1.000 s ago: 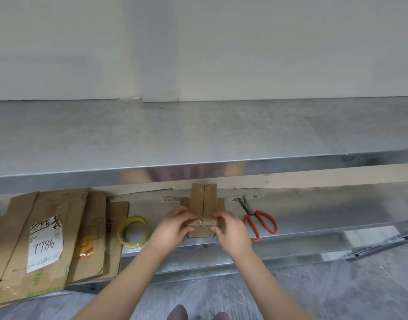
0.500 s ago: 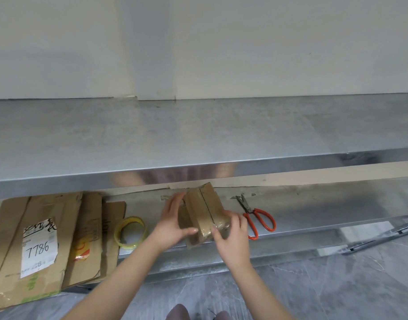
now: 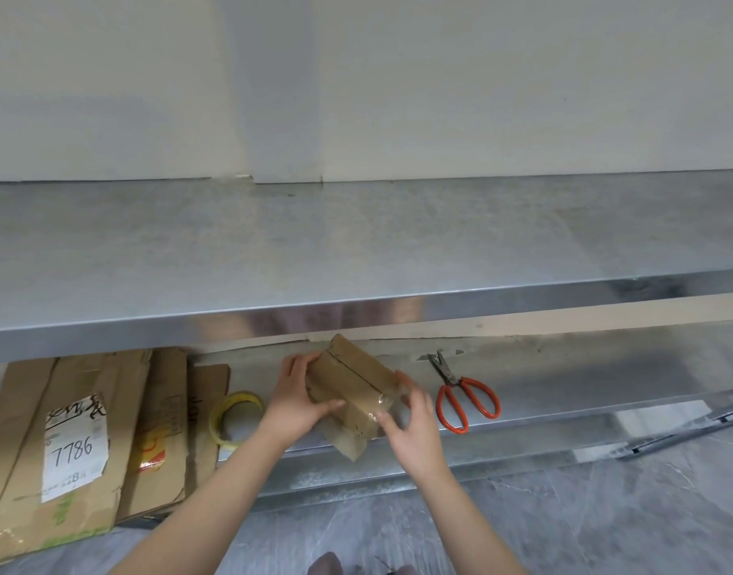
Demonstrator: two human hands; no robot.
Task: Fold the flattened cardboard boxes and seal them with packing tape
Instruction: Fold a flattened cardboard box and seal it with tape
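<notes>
While I am holding the small brown cardboard box (image 3: pixel 352 388) tilted over the front edge of the lower grey steel shelf (image 3: pixel 584 379), my left hand (image 3: pixel 298 402) is gripping its 9 o'clock side. My right hand (image 3: pixel 414 425) is clasping the 4 o'clock end, where shiny clear tape (image 3: pixel 383 402) is covering the corner. The yellow-cored roll of clear packing tape (image 3: pixel 236 417) is lying at 9 o'clock from the box, the orange-handled steel scissors (image 3: pixel 464 392) at 3 o'clock. Flattened brown cardboard boxes (image 3: pixel 157 429) are resting farther out at 9 o'clock, 1 bearing a white label (image 3: pixel 75 446) reading 7786.
</notes>
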